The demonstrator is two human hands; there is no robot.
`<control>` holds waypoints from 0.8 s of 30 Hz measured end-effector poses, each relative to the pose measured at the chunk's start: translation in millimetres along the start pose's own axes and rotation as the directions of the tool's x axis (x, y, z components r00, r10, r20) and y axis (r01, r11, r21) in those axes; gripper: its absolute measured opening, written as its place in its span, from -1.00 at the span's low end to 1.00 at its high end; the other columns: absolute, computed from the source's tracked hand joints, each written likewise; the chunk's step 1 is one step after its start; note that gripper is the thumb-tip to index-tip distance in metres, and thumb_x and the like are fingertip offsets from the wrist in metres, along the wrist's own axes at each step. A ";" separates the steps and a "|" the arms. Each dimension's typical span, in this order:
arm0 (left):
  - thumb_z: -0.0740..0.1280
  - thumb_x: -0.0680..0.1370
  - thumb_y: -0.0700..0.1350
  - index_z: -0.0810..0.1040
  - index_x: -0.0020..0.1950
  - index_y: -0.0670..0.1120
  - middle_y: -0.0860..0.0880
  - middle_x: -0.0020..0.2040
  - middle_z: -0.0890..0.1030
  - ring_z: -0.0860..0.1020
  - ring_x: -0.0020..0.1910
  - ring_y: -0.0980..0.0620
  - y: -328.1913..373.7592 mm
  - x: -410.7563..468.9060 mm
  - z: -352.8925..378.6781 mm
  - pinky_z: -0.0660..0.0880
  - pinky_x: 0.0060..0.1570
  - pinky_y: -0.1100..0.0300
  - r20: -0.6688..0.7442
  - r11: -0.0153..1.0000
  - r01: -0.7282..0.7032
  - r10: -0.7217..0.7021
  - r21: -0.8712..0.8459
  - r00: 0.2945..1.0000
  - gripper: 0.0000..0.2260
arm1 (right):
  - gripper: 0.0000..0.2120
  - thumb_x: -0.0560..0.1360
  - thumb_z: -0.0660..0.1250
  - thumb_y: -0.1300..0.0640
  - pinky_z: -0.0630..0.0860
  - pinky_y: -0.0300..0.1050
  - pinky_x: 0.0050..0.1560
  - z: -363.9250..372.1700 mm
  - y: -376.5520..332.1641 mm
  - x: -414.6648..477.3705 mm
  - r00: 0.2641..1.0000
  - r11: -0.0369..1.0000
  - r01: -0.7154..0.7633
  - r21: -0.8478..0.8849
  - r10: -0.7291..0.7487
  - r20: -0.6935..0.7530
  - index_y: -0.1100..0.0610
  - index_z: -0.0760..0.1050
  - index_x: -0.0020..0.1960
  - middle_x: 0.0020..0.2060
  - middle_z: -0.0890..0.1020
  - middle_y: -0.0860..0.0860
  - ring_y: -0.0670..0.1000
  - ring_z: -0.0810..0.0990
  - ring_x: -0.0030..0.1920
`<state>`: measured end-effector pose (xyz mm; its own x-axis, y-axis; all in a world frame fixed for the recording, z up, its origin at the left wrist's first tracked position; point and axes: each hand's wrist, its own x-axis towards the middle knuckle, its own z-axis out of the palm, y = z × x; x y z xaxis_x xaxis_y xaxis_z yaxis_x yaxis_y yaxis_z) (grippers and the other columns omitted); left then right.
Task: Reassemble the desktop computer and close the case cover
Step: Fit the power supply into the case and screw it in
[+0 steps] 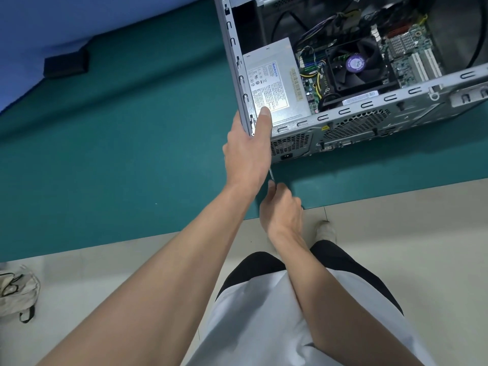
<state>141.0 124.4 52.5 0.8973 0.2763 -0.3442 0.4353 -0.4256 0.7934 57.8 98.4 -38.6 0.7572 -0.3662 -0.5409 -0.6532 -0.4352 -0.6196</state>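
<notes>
While your left hand [247, 149] grips the near left corner of the open computer case [356, 122], thumb on the power supply [274, 83], your right hand [281, 210], just nearer you, grips the screwdriver [271, 175], whose long shaft points away at the case's back wall.

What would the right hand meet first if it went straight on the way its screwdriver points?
Probably the rear panel of the computer case, beside the power socket. The screwdriver tip is hidden behind the left hand, so depth is unclear.
</notes>
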 end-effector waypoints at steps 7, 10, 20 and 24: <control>0.18 0.57 0.23 0.39 0.42 -0.06 0.02 0.35 0.50 0.41 0.35 -0.03 -2.3 0.7 1.1 0.33 0.37 -0.04 -0.005 1.000 -0.011 0.011 -0.011 1.000 -0.48 | -0.61 0.65 -0.05 -0.10 0.36 0.02 -0.15 1.4 1.4 8.0 0.995 0.997 -0.044 0.061 0.039 0.092 0.11 0.38 -0.15 -0.11 0.57 0.21 0.19 0.40 -0.13; 0.18 0.57 0.24 0.39 0.42 -0.07 0.01 0.34 0.50 0.40 0.36 -0.06 -2.4 1.4 0.9 0.34 0.36 -0.06 0.000 1.000 -0.004 0.004 -0.012 1.000 -0.47 | -0.62 0.65 -0.03 -0.08 0.28 -0.01 -0.14 1.4 3.4 11.5 0.991 0.993 -0.069 0.098 0.056 0.124 0.10 0.36 -0.19 -0.11 0.57 0.20 0.13 0.32 -0.13; 0.15 0.58 0.23 0.41 0.38 -0.02 0.01 0.29 0.53 0.40 0.32 -0.11 0.1 1.2 -2.2 0.33 0.34 -0.05 0.026 0.999 -0.032 0.031 0.038 0.999 -0.52 | -0.63 0.63 0.10 -0.07 0.46 0.05 -0.04 -55.0 3.8 25.4 0.946 0.990 0.099 -0.104 -0.062 0.318 0.05 0.33 -0.30 -0.16 0.59 0.18 0.24 0.54 -0.05; 0.14 0.59 0.22 0.32 0.46 -0.04 -0.04 0.34 0.49 0.40 0.33 -0.13 4.0 -2.2 -6.2 0.35 0.32 -0.07 0.033 0.993 -0.047 0.044 0.111 0.999 -0.48 | -0.63 0.60 0.20 -0.03 0.31 -0.06 -0.22 -121.9 8.8 22.0 0.938 0.952 0.238 -0.192 -0.174 0.300 0.06 0.30 -0.35 -0.36 0.49 0.04 0.14 0.45 -0.16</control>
<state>140.3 127.4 59.5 0.9173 0.2292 -0.3255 0.3981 -0.5312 0.7479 69.7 -13.7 13.3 0.8211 -0.0212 -0.5705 -0.4404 -0.6593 -0.6094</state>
